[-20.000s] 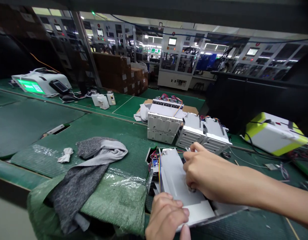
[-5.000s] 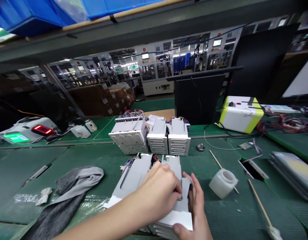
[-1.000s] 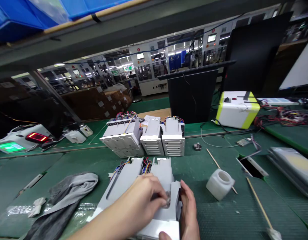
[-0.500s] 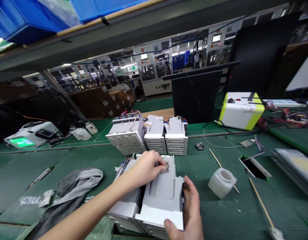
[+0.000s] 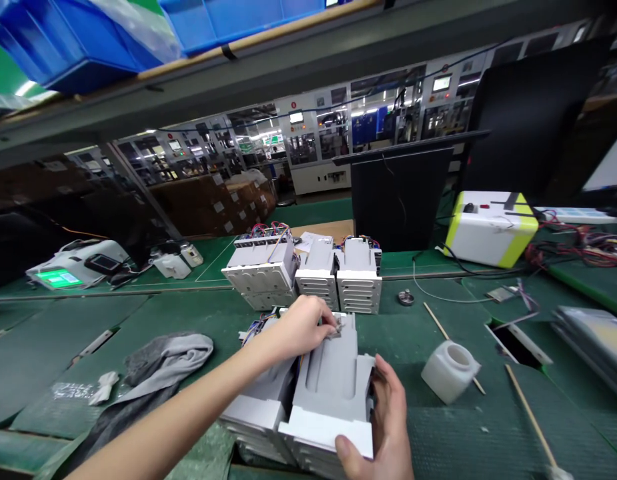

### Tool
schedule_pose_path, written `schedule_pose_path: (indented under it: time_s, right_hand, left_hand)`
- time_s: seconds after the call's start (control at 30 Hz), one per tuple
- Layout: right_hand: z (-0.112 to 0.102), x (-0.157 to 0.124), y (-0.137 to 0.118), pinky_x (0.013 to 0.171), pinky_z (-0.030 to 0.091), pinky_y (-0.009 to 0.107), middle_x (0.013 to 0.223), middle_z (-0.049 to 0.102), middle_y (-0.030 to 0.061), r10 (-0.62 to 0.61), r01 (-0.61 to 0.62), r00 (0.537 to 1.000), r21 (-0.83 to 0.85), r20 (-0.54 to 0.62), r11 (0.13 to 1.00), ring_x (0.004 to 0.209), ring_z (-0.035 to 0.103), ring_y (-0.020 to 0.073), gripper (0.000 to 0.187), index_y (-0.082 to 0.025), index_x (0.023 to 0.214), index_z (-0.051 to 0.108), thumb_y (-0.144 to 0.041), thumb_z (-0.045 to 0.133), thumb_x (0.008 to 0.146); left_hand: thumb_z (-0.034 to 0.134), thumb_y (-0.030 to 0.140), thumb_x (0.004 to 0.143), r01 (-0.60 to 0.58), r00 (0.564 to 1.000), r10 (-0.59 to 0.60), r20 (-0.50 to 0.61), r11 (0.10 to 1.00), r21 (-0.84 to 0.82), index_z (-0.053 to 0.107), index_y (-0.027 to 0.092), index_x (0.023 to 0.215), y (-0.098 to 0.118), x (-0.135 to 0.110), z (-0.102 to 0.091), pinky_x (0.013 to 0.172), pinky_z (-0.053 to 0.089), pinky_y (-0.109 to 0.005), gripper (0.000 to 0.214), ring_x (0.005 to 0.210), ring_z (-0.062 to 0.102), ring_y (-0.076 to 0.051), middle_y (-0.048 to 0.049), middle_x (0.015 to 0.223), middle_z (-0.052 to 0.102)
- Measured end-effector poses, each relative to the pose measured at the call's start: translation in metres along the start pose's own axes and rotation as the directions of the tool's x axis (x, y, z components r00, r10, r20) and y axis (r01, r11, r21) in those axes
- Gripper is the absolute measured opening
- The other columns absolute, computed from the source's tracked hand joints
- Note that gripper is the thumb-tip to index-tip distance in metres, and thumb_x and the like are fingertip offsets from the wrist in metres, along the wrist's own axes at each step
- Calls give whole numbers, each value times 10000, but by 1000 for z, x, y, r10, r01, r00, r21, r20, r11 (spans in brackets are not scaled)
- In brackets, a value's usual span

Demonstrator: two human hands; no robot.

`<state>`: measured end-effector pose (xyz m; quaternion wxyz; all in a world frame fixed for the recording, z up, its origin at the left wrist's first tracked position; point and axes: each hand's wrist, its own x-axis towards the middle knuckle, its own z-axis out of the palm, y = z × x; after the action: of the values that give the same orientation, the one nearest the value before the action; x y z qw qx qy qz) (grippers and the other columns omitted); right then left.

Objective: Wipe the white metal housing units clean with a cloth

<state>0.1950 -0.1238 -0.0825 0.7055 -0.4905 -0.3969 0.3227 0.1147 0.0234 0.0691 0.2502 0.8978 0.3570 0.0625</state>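
- The left hand (image 5: 301, 327) is closed in a pinch, and a small metal fitting (image 5: 335, 327) is gripped by its fingertips (image 5: 325, 321) at the far end of the sheet-metal housing (image 5: 328, 390).
- The right hand (image 5: 388, 427) is curled around the near right corner of the housing and grips it, with the thumb pressed against the white front lip.
- The housing is held on the green worktop (image 5: 438, 433), in front of the person.
- A second sheet-metal housing (image 5: 253, 415) is set against the left side of the housing, and coloured wires (image 5: 255, 331) are seen just beyond it.
- Three more wired housings (image 5: 315, 280) are grouped just beyond the housing.
- A grey cloth (image 5: 171, 360) is laid to the left of the housing, near a crumpled white rag (image 5: 104, 389).
- A white plastic bottle (image 5: 451, 372) is lying to the right of the housing, with a wooden stick (image 5: 441, 327) beneath it.
- A white-and-lime box (image 5: 491, 229) is placed well beyond the housing, to the right.
- Blue bins (image 5: 73, 47) are shelved high above the housing.
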Motion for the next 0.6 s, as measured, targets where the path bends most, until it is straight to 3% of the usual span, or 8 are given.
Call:
schedule_pose_path:
  time_s: [0.1,0.2,0.27,0.47,0.53,0.6]
  right_hand:
    - [3,-3,5,1005,443,485,1390,432,179,-10,10,1000,8,-4,1000,1260,496,367,960,-208,1466,208,-526,673,689]
    - [3,-6,13,956,480,472,1380,447,182,-34,34,999,0,25,999,1257,499,378,995,-205,1469,219,-515,706,658]
    - [1,-5,14,952,478,478,1378,447,185,-36,36,999,-1,31,999,1257,495,379,983,-205,1463,229,-493,714,658]
    - [-3,5,-2,959,474,426,1388,418,183,-18,18,1000,6,7,1000,1248,503,332,877,-196,1441,200,-446,649,731]
    - [-2,5,-5,969,469,415,1396,414,181,-16,16,1000,-1,3,1000,1276,479,332,875,-191,1441,194,-443,639,731]
    - [0,2,-5,1004,446,427,1398,419,177,-18,18,1000,-8,7,1000,1307,449,340,901,-187,1447,191,-453,645,715]
  left_hand:
    - [724,128,756,-51,989,59,136,997,-60,778,195,784,18,-32,1,737,484,-174,90,784,686,-127,8,789,755]
    - [713,126,775,-51,987,60,147,997,-63,776,208,787,28,-50,5,787,473,-165,104,812,678,-115,23,794,751]
    - [690,106,779,-51,993,55,101,998,-42,776,203,782,24,-40,8,787,472,-185,129,821,676,-131,10,795,752]
    - [667,68,763,-11,1000,11,-16,1000,15,749,133,800,2,30,15,813,489,-306,111,850,680,-185,-63,860,753]
    - [654,60,765,-5,1000,6,-17,1000,19,748,122,804,4,29,13,822,490,-319,119,855,682,-193,-72,860,754]
    - [650,60,759,-7,1000,7,17,1000,1,762,129,793,12,9,9,781,491,-267,136,823,689,-182,-65,831,760]
